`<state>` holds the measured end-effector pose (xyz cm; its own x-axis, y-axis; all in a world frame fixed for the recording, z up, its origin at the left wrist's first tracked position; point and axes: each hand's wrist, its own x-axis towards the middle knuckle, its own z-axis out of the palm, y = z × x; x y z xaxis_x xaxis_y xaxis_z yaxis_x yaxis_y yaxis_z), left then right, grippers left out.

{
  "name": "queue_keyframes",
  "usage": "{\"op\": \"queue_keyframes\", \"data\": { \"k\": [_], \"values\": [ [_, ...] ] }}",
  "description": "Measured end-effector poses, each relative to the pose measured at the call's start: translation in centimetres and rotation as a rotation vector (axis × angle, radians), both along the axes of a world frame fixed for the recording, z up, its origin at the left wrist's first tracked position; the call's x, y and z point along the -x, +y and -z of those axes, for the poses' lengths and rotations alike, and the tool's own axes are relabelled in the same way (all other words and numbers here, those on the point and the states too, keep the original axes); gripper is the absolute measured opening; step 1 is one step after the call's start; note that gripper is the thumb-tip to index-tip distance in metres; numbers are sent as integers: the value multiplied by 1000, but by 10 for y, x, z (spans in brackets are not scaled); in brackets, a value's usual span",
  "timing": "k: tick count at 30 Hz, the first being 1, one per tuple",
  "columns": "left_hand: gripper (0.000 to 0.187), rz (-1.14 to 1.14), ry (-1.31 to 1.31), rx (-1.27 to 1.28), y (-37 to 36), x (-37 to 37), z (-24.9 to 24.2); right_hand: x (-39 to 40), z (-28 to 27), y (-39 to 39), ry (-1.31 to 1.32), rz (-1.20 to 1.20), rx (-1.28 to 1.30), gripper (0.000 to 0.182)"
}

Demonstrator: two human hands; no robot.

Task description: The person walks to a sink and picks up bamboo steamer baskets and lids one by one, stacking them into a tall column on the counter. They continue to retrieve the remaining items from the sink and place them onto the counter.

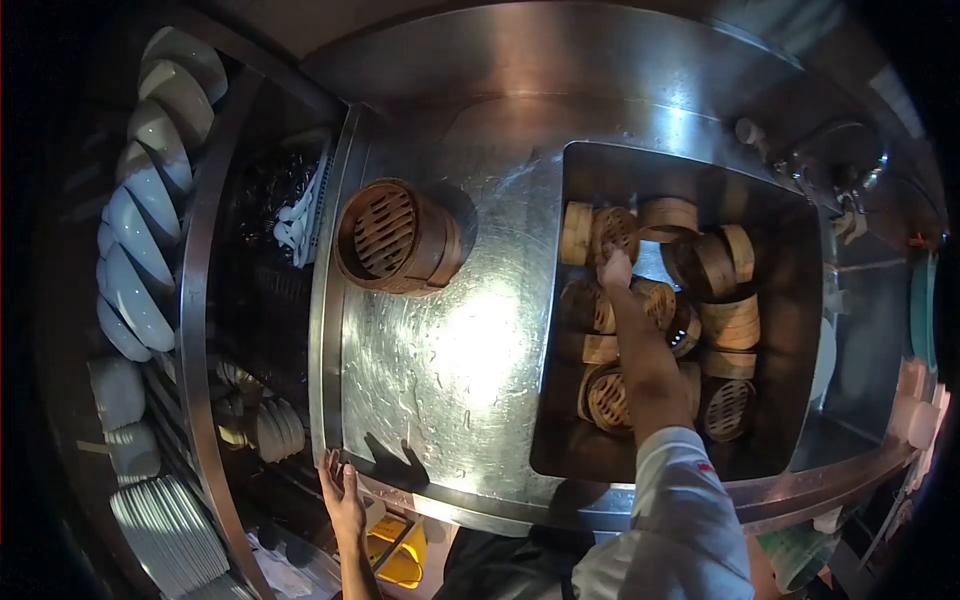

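My right hand [616, 270] reaches into the sink [790, 300], its fingers closed on the near edge of a round bamboo steamer [614, 230] with a slatted base. Around it lie several more bamboo steamers [730, 322], some flat, some tipped on their sides. My left hand [345, 497] is empty, fingers apart, beside the counter's front left edge. On the steel counter [400, 390], left of the sink, stands a stack of bamboo steamers [398, 238], the slats of the top one showing.
White bowls [140, 265] and stacked plates [172, 540] fill the shelf at far left. White spoons [295, 228] lie in a basket beside the counter. A tap [845, 190] is at the sink's back right. Something yellow [398, 552] stands below the counter.
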<state>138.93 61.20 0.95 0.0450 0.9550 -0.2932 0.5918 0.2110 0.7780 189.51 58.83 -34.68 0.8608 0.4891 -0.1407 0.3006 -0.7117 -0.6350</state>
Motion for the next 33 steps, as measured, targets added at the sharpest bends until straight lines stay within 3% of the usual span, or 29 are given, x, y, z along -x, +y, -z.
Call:
{"op": "queue_keyframes", "data": {
  "k": [1,2,3,4,5,7,8,9,11,12,14,17,18,21,23,25,26,28,33],
  "values": [
    [52,4,-21,4,3,-5,3,-9,-22,-8,59,5,-118,28],
    [51,74,-41,-22,6,-11,7,-18,-48,-18,113,19,-68,23],
    [51,144,-60,-50,11,-18,9,-27,-35,-32,253,26,-419,17],
    [50,157,-121,-29,13,-38,4,-27,-55,-44,375,-40,-538,16],
    [51,203,-142,-12,16,-58,-1,-27,-77,-59,497,-108,-652,17],
    [51,315,-173,-10,24,-84,10,-4,-175,-79,524,-136,-608,17],
    [51,383,-201,-5,28,-102,10,-1,-182,-88,646,-125,-757,20],
    [52,420,-239,-16,31,-120,14,11,-210,-93,627,-131,-750,20],
    [54,549,-279,-67,38,-154,10,47,-288,-91,982,-24,-1145,23],
    [56,603,-304,-103,43,-169,11,57,-308,-92,975,-37,-1142,23],
    [57,659,-387,-35,53,-193,-5,77,-333,-86,1220,-27,-1374,34],
    [55,693,-649,-49,67,-210,-28,104,-337,-63,1293,-230,-1388,42],
    [55,684,-653,-64,74,-205,-37,121,-355,-48,1296,-139,-1343,45],
    [54,649,-577,-32,93,-183,-63,148,-375,-11,1335,-223,-1327,44],
    [53,531,-529,150,104,-170,-77,161,-368,13,1283,-208,-1260,41],
    [53,480,-555,67,123,-161,-65,181,-399,49,1032,-70,-1243,40],
    [52,476,-479,-59,140,-159,-52,182,-393,64,894,-191,-1216,49],
    [49,463,-341,-244,170,-161,-49,177,-413,89,142,-522,-692,54],
    [46,394,-104,-343,219,-188,-73,165,-426,153,78,-325,-399,49]
  ]
}}
